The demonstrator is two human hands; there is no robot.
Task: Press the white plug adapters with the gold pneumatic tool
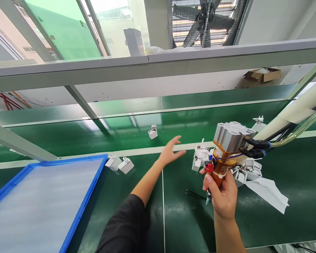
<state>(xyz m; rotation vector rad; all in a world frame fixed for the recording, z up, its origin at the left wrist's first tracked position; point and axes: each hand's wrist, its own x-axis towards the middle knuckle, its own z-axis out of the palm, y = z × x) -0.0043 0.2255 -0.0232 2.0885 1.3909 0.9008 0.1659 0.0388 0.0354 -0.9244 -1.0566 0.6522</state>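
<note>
My right hand [223, 196] is wrapped round the orange body of a pneumatic tool [230, 138], which has a silver air cylinder on top, a red switch at its side and a small teal tip pointing down. My left hand [171, 153] reaches forward over the green bench with its fingers spread and nothing in them. Beyond it, on the green conveyor strip, stands one white plug housing [153, 132] with open top and metal pins. Several more white plug housings [200, 156] cluster just left of the tool, and others [250, 170] sit behind it, partly hidden.
A blue-rimmed tray [91, 189] with a pale lining lies at left, two white plug housings [119, 164] beside its corner. Black tweezers [195, 194] and a white paper sheet [268, 193] lie on the green bench [184, 228]. A thick hose-wrapped arm [297, 105] slants in from the right.
</note>
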